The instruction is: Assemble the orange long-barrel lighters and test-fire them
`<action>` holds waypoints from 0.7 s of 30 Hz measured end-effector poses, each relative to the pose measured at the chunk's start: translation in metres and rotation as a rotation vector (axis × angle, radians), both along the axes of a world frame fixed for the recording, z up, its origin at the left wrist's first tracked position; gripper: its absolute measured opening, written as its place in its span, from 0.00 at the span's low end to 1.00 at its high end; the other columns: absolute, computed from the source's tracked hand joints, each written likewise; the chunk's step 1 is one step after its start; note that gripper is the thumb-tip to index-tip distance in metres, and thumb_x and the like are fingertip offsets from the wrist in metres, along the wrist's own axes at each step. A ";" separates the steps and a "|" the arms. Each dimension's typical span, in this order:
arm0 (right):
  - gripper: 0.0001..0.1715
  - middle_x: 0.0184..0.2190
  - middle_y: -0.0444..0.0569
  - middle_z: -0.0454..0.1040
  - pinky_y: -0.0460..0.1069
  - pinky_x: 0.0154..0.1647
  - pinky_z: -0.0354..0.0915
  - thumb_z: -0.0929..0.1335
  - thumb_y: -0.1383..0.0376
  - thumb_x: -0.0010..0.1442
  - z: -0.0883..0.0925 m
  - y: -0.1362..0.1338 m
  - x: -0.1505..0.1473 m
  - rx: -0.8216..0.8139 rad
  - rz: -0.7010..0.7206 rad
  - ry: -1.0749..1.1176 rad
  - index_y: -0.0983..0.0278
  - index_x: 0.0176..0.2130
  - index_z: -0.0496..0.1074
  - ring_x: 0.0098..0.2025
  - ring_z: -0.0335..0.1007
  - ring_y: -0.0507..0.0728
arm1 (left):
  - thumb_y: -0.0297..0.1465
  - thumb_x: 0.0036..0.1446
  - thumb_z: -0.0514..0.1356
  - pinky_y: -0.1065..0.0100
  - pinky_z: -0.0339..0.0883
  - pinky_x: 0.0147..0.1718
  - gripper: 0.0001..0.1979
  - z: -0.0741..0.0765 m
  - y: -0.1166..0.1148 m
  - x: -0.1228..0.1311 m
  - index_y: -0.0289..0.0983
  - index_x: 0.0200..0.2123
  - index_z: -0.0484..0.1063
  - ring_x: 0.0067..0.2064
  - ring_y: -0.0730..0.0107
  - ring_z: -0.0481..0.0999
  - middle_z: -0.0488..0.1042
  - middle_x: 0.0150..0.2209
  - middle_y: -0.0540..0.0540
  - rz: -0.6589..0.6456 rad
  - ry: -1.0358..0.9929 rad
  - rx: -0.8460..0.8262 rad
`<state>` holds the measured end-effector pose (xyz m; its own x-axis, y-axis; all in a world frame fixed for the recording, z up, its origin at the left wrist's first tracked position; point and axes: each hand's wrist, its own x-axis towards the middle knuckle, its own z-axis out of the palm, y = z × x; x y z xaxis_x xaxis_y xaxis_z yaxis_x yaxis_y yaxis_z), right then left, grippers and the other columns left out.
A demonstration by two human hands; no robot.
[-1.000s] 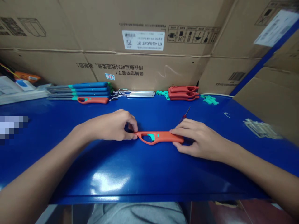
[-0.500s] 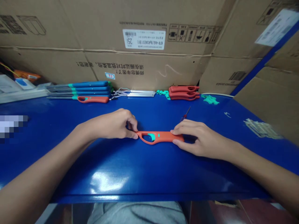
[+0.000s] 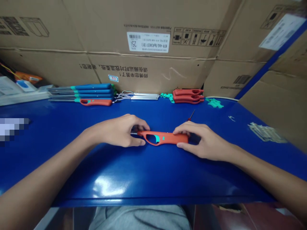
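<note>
An orange lighter handle (image 3: 165, 137) with a teal trigger lies across the middle of the blue table (image 3: 144, 172). My right hand (image 3: 203, 140) grips its right end between thumb and fingers. My left hand (image 3: 122, 131) is closed in a pinch at its left tip, where a thin metal piece pokes out; what the fingers hold there is too small to name. A small red-handled screwdriver (image 3: 191, 115) lies just behind my right hand.
Along the back stand blue lighters and one orange lighter (image 3: 91, 95), a bundle of metal tubes (image 3: 141, 95), stacked orange handles (image 3: 188, 95), teal parts (image 3: 214, 103) and clear bags (image 3: 266, 132). Cardboard boxes (image 3: 148, 51) wall off the back and right.
The handle has tipped up slightly and shifted a little away from me. My left fingers have slid over its left tip. My right hand has kept its grip.
</note>
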<state>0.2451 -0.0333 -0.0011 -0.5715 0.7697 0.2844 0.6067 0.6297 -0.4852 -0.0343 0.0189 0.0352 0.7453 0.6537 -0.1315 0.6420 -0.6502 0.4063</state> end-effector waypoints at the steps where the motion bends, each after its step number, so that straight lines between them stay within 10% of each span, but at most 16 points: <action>1: 0.17 0.42 0.48 0.76 0.52 0.45 0.68 0.71 0.68 0.56 0.000 0.000 0.000 0.019 -0.017 0.017 0.61 0.47 0.71 0.41 0.72 0.55 | 0.37 0.54 0.63 0.72 0.65 0.32 0.14 0.001 -0.002 0.001 0.41 0.44 0.77 0.34 0.69 0.77 0.80 0.36 0.50 -0.015 -0.006 0.004; 21: 0.07 0.29 0.51 0.73 0.48 0.31 0.64 0.69 0.66 0.61 -0.016 0.004 -0.003 0.221 0.057 0.070 0.68 0.33 0.72 0.29 0.67 0.54 | 0.33 0.67 0.51 0.54 0.58 0.53 0.16 -0.017 -0.009 0.013 0.34 0.35 0.77 0.25 0.69 0.71 0.74 0.23 0.49 -0.274 0.004 0.681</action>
<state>0.2416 -0.0291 -0.0170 -0.5849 0.6517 0.4828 0.5372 0.7573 -0.3715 -0.0212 0.0102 0.0186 0.8943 0.3816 0.2338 0.4205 -0.8953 -0.1470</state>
